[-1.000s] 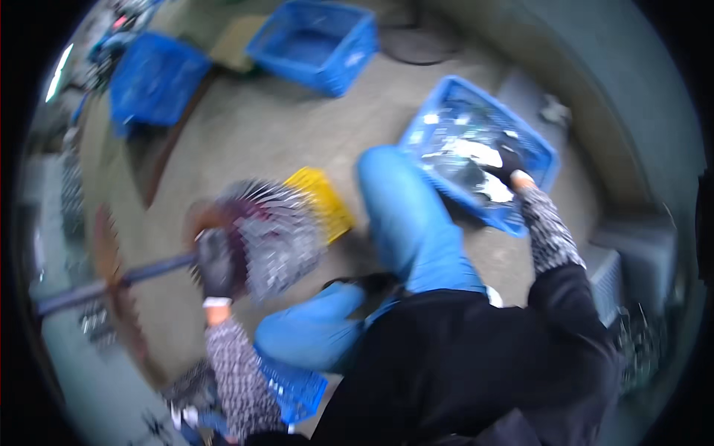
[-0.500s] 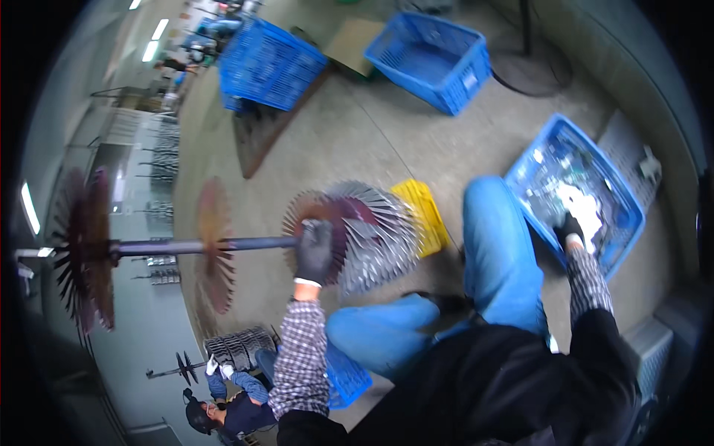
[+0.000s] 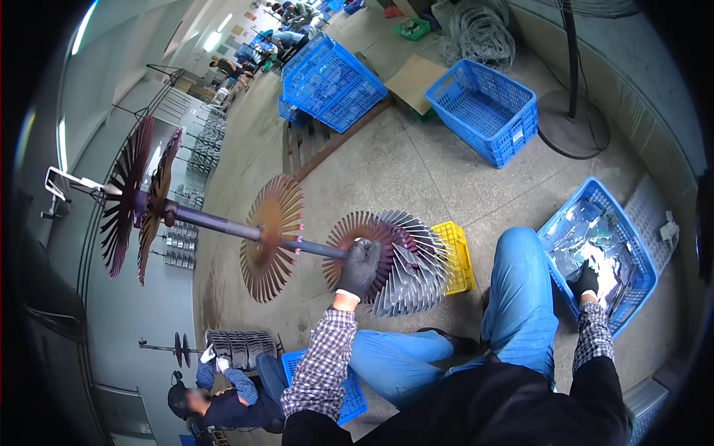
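My left hand (image 3: 359,269), in a black glove, is closed around a dark metal rod (image 3: 216,224) beside a slotted, reddish-brown disc (image 3: 355,229). Just right of that hand, grey metal fins (image 3: 409,286) fan out around the end of the rod. Farther left, another slotted disc (image 3: 271,238) sits on the same rod, with two purple-brown ones (image 3: 128,197) beyond it. My right hand (image 3: 585,281), also black-gloved, reaches into a blue basket (image 3: 634,297) of shiny thin metal pieces (image 3: 587,230). Its fingers look extended against them; glare hides part of the contact.
Behind the fins stands a yellow crate (image 3: 462,260). Blue crates (image 3: 335,82) rest on a pallet at the back, near another blue basket (image 3: 487,111) and a black pole stand (image 3: 574,126). At lower left, a co-worker (image 3: 230,394) handles a similar finned rod.
The whole view has shifted, so things appear farther right and lower, and sharper. My left hand stays on the rod, and my right hand stays in the blue basket.
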Tool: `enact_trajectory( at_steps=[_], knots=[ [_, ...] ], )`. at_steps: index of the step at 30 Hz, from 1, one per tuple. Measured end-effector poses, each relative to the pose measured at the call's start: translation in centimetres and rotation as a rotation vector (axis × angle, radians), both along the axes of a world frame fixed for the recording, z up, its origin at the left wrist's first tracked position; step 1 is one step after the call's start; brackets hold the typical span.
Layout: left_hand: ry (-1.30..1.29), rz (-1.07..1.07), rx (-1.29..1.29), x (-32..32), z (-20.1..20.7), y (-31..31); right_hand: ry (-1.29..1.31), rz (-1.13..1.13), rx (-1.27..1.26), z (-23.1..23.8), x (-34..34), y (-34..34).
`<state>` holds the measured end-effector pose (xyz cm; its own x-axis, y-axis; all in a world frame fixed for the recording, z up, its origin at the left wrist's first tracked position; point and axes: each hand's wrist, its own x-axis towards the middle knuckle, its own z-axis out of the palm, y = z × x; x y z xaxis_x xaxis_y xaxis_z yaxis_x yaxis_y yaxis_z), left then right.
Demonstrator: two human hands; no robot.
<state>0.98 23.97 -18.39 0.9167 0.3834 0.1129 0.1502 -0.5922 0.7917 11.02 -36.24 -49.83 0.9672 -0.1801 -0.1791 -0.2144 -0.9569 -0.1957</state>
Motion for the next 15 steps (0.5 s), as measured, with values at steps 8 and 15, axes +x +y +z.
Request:
enact_trajectory(
  at_steps=[8,15],
  knots=[
    [-0.024,0.009,0.027,-0.2,-0.7,0.1,0.534,0.003,0.014,-1.6,3.6,-0.8],
    [-0.068,-0.012,0.136,-1.0,-0.4,0.0,0.067,-0.332,0.260,5.8,3.0,1.8]
  ],
)
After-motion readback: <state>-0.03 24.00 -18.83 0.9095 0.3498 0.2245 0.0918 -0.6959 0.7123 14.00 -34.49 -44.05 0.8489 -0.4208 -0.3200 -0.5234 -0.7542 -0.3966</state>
